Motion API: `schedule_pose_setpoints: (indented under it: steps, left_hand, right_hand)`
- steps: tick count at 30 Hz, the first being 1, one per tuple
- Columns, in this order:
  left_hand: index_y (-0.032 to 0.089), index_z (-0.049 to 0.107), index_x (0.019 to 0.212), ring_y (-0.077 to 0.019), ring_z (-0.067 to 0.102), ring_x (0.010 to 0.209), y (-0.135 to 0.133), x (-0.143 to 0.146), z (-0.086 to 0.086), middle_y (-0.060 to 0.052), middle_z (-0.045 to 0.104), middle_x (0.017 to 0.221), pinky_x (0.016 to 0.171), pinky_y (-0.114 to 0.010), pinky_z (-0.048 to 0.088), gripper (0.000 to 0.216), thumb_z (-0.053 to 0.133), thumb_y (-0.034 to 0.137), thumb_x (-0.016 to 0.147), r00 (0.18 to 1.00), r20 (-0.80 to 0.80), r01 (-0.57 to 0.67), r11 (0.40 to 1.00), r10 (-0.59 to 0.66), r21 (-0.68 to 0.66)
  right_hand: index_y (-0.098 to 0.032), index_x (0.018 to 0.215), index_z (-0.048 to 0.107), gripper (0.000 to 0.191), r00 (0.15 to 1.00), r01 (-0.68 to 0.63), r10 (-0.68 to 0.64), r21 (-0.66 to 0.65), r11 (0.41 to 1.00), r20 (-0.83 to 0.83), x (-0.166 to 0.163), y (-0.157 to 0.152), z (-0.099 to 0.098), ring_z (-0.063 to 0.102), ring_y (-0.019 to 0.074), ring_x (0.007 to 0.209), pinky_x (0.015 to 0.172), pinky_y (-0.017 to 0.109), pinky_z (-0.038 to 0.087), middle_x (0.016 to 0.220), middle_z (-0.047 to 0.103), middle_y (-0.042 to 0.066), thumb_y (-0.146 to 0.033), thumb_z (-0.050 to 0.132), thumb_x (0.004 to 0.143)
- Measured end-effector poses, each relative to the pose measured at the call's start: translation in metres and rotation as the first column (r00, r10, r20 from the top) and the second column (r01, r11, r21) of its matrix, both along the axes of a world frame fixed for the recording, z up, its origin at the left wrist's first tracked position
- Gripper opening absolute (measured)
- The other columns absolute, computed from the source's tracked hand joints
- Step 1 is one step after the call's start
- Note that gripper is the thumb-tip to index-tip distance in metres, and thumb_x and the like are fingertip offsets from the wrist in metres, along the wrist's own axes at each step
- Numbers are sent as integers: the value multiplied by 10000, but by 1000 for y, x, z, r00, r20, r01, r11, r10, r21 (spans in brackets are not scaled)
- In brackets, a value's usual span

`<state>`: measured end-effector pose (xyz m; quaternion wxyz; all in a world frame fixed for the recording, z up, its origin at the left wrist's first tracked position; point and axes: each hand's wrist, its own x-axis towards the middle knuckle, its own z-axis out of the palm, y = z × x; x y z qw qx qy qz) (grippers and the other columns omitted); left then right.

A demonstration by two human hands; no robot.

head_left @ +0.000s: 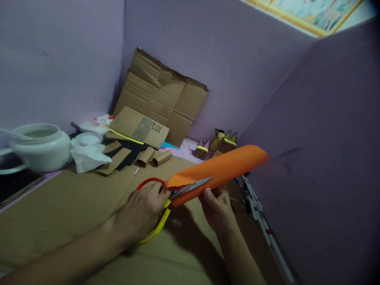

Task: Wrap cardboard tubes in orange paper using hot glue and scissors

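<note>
My left hand [144,209] grips scissors [190,186] with red and yellow handles, their blades open against an orange sheet of paper [219,170]. My right hand [218,208] holds the curled orange sheet from below, fingers wrapped on its lower edge. Both hands hover over a flat cardboard sheet [74,209] on the floor.
A white lidded pot [40,146] and crumpled white tissue [89,156] sit at the left. Folded cardboard [162,95] leans on the purple wall, cardboard rolls [154,157] in front. Small paper figures [219,144] stand by the corner. Pens [258,213] lie along the right wall.
</note>
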<state>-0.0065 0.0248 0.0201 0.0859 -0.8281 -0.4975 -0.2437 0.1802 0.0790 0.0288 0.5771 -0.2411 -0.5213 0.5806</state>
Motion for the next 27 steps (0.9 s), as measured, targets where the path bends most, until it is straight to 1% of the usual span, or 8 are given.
schedule_pose_setpoints:
  steps: [3,6,8,12,16,19,22,27]
  left_hand:
    - [99,580,915,-224,542,747,1,1,2,-113,563,851,639,-370,521,278,365,-21,786,997,25,72,990,-70,-120]
    - [92,574,978,-217,520,849,0,1,3,-122,535,943,759,-394,511,309,355,-40,803,998,42,54,975,-46,-216]
    - [104,575,1015,-227,505,900,0,1,2,-125,513,985,794,-414,503,318,369,-35,817,999,43,15,979,-6,-204]
    - [137,553,1122,-267,483,980,3,0,-2,-142,488,1041,801,-444,504,360,423,-16,823,999,20,28,997,-26,-71]
    - [107,573,1078,-281,494,945,5,-1,-4,-159,504,1003,764,-461,512,290,425,26,842,999,-17,31,999,-30,20]
    - [106,573,1039,-273,505,924,4,0,-4,-160,515,998,758,-443,514,275,411,19,835,999,-35,20,1000,-20,7]
    - [133,543,1091,-258,525,928,1,0,-3,-149,526,1026,769,-422,519,343,392,-8,817,999,-39,-24,998,22,-62]
    - [148,522,1130,-245,574,836,-2,0,-1,-122,558,947,684,-384,541,414,394,-35,781,996,-73,-64,993,56,-102]
  right_hand:
    - [-248,894,716,241,1000,-20,20,-2,1000,5,1,0,1,664,240,894,862,382,499,878,739,28,-329,761,671]
    - [-239,851,714,207,998,-12,11,10,1000,62,1,0,-1,662,235,880,852,377,496,882,742,40,-331,764,672]
    - [-237,835,709,207,995,10,-11,12,1000,99,1,0,-3,661,235,860,828,380,500,886,742,48,-341,770,666]
    - [-237,831,710,225,991,15,-14,-3,1000,130,0,-1,-5,660,239,849,805,378,501,879,741,51,-363,777,656]
    - [-237,838,708,234,991,23,-23,5,1000,135,1,-1,-5,662,234,820,786,373,504,863,742,49,-367,777,657]
    - [-240,826,712,219,991,17,-19,17,1000,131,1,-1,-5,664,227,816,792,366,502,856,745,45,-368,777,660]
    - [-245,812,722,193,991,16,-19,29,999,130,0,-2,-3,666,226,814,797,366,502,844,747,42,-361,775,666]
    - [-241,840,725,211,989,9,-13,26,1000,147,-1,-3,0,672,241,830,812,389,506,884,748,56,-362,769,672]
